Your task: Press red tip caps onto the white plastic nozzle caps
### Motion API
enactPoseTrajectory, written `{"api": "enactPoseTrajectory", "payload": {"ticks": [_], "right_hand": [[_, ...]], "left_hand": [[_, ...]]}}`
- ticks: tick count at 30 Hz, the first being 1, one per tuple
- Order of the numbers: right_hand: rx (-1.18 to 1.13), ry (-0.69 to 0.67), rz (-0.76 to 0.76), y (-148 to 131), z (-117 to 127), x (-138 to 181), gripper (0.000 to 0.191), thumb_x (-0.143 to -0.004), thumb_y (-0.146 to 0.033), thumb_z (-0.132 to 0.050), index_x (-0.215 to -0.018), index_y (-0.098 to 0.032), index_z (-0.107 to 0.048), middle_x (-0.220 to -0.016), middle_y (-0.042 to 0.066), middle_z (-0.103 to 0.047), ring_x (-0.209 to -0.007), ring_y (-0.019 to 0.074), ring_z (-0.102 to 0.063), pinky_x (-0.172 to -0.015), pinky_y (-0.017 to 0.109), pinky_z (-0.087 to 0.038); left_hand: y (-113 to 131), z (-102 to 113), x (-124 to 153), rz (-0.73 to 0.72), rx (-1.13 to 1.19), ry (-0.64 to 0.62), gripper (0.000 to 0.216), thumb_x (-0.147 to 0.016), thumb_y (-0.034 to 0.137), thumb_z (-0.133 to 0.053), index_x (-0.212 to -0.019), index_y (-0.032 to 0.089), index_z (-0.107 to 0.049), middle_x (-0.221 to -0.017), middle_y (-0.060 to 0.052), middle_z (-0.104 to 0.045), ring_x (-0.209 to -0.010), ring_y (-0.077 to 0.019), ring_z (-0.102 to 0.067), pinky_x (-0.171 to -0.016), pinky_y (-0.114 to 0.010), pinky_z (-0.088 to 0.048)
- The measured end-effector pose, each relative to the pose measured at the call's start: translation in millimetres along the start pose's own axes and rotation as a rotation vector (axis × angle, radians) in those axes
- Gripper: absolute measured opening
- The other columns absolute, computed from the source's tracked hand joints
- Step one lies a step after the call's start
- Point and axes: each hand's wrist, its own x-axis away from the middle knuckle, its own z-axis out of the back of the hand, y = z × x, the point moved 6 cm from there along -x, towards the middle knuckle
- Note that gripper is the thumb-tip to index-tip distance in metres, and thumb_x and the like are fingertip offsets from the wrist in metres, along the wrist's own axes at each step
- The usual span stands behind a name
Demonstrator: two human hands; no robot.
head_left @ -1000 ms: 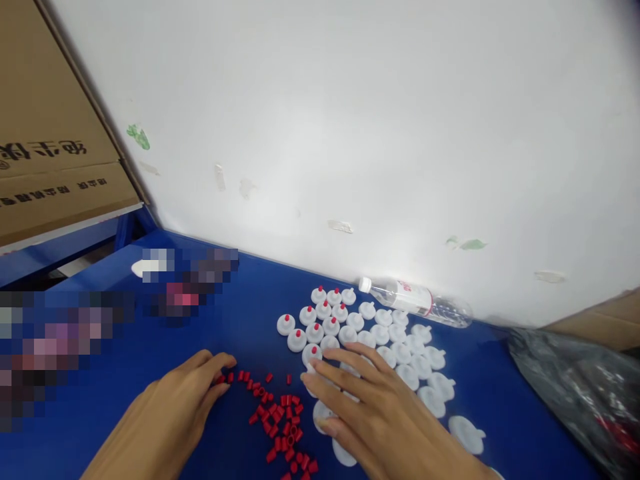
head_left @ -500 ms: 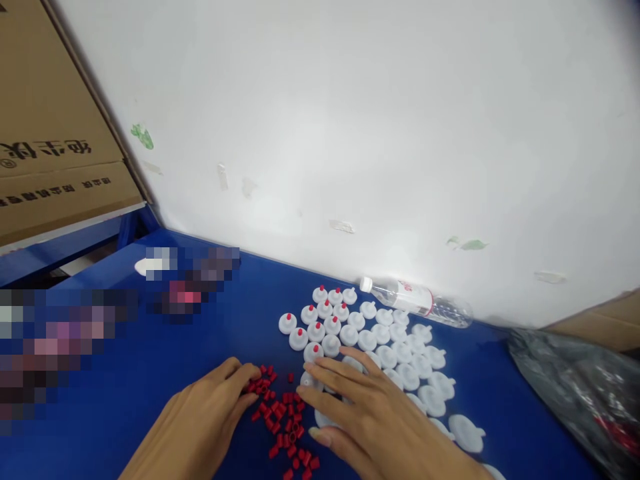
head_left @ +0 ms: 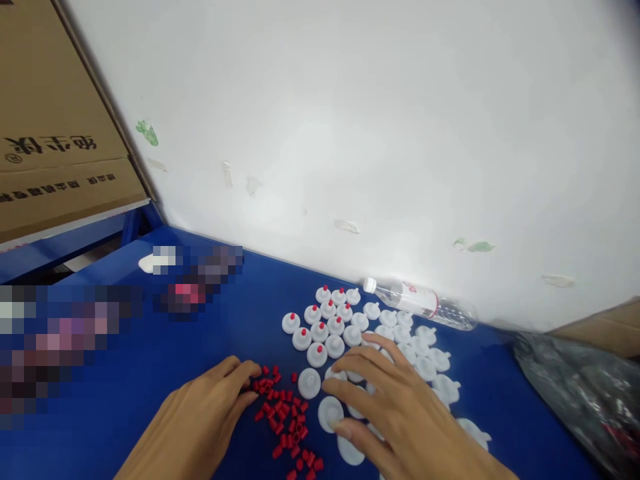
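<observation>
My left hand rests on the table at the left edge of a loose pile of small red caps. Its fingers are curled, with a gap between fingertips and thumb; nothing shows held there. Over the white round spouted lids hovers my right hand, fingers spread. Its thumb tip overlaps a white lid, though contact is unclear, and several lids are hidden below the palm. Farther back, several white lids with red caps on their spouts stand in a cluster; those to the right have bare spouts.
Against the white wall lies a clear plastic bottle on the blue table. A dark plastic bag sits at the right. Cardboard boxes stand at the left, above blurred items on the table.
My right hand has shifted right and lifted somewhat off the lids, uncovering white lids near the red pile. My left hand stays in place. The view has shifted slightly.
</observation>
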Motion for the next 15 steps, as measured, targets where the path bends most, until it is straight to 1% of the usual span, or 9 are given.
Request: {"api": "enactPoseTrajectory", "payload": {"ticks": [3, 4, 6, 8, 10, 12, 13, 14, 15], "right_hand": [[0.126, -0.005, -0.030, 2.4, 0.0, -4.6, 0.042, -0.105, -0.048, -0.048, -0.142, -0.029, -0.054, -0.140, 0.003, -0.064, -0.128, 0.0276, -0.058, -0.117, 0.058, -0.034], [0.157, -0.013, -0.025, 2.6, -2.6, -6.3, 0.046, -0.105, -0.049, -0.046, -0.145, -0.027, -0.051, -0.143, 0.005, -0.062, -0.130, 0.0298, -0.056, -0.117, 0.060, -0.034], [0.170, -0.040, 0.005, 1.8, -8.2, -10.0, 0.048, -0.106, -0.049, -0.045, -0.147, -0.024, -0.049, -0.143, 0.006, -0.063, -0.131, 0.0306, -0.056, -0.117, 0.060, -0.033], [0.135, -0.008, 0.022, 0.0, -5.9, -13.9, 0.044, -0.105, -0.049, -0.047, -0.141, -0.023, -0.053, -0.137, 0.005, -0.067, -0.130, 0.0295, -0.056, -0.118, 0.059, -0.031], [0.062, 0.100, 0.031, -3.8, 6.5, -17.9, 0.037, -0.103, -0.048, -0.054, -0.129, -0.023, -0.058, -0.127, 0.003, -0.071, -0.123, 0.0265, -0.061, -0.115, 0.053, -0.036], [-0.023, 0.201, 0.044, -10.6, 20.5, -22.3, 0.022, -0.102, -0.041, -0.059, -0.116, -0.024, -0.060, -0.116, 0.001, -0.073, -0.107, 0.0208, -0.067, -0.103, 0.042, -0.047], [-0.060, 0.212, 0.060, -15.4, 24.2, -25.2, 0.015, -0.102, -0.035, -0.059, -0.111, -0.024, -0.059, -0.111, 0.001, -0.073, -0.100, 0.0181, -0.068, -0.096, 0.036, -0.050], [-0.091, 0.197, 0.087, -21.1, 25.1, -28.3, 0.008, -0.103, -0.029, -0.058, -0.108, -0.024, -0.058, -0.106, -0.001, -0.072, -0.093, 0.0158, -0.068, -0.088, 0.032, -0.051], [-0.114, 0.167, 0.117, -27.2, 23.6, -31.4, 0.004, -0.103, -0.024, -0.057, -0.106, -0.024, -0.058, -0.101, -0.002, -0.072, -0.088, 0.0144, -0.068, -0.083, 0.029, -0.052]], "left_hand": [[-3.1, -2.5, 0.3, 0.029, -0.034, -0.036, 0.031, -0.093, 0.022, -0.044, -0.098, 0.027, -0.074, -0.096, -0.003, -0.079, -0.076, -0.0188, -0.076, -0.068, -0.025, -0.060], [-5.0, -3.2, 0.8, 0.041, -0.040, -0.039, 0.031, -0.093, 0.022, -0.045, -0.099, 0.027, -0.075, -0.098, -0.003, -0.079, -0.079, -0.0198, -0.077, -0.070, -0.026, -0.060], [-9.5, -3.1, 2.4, 0.063, -0.020, -0.022, 0.030, -0.095, 0.025, -0.045, -0.101, 0.029, -0.075, -0.101, -0.003, -0.079, -0.084, -0.0214, -0.078, -0.072, -0.028, -0.061], [-13.4, -0.4, 4.5, 0.083, 0.022, 0.020, 0.032, -0.099, 0.029, -0.042, -0.107, 0.031, -0.073, -0.107, -0.002, -0.079, -0.091, -0.0224, -0.077, -0.077, -0.030, -0.062], [-14.2, 4.6, 6.3, 0.101, 0.058, 0.063, 0.033, -0.103, 0.032, -0.038, -0.115, 0.032, -0.068, -0.111, -0.001, -0.077, -0.096, -0.0210, -0.076, -0.081, -0.029, -0.061], [-5.8, 10.1, 6.4, 0.049, 0.135, 0.072, 0.032, -0.104, 0.035, -0.035, -0.115, 0.032, -0.065, -0.100, 0.001, -0.077, -0.086, -0.0159, -0.076, -0.075, -0.022, -0.060], [1.4, 12.5, 6.0, 0.005, 0.187, 0.058, 0.030, -0.105, 0.035, -0.035, -0.112, 0.031, -0.064, -0.091, 0.003, -0.076, -0.077, -0.0135, -0.075, -0.070, -0.018, -0.059], [9.9, 14.7, 5.5, -0.050, 0.240, 0.035, 0.029, -0.104, 0.036, -0.035, -0.106, 0.030, -0.063, -0.082, 0.004, -0.074, -0.068, -0.0117, -0.072, -0.063, -0.015, -0.057], [17.2, 16.2, 5.0, -0.084, 0.274, 0.010, 0.028, -0.104, 0.035, -0.036, -0.101, 0.029, -0.063, -0.077, 0.005, -0.072, -0.062, -0.0111, -0.070, -0.059, -0.014, -0.055]]}}
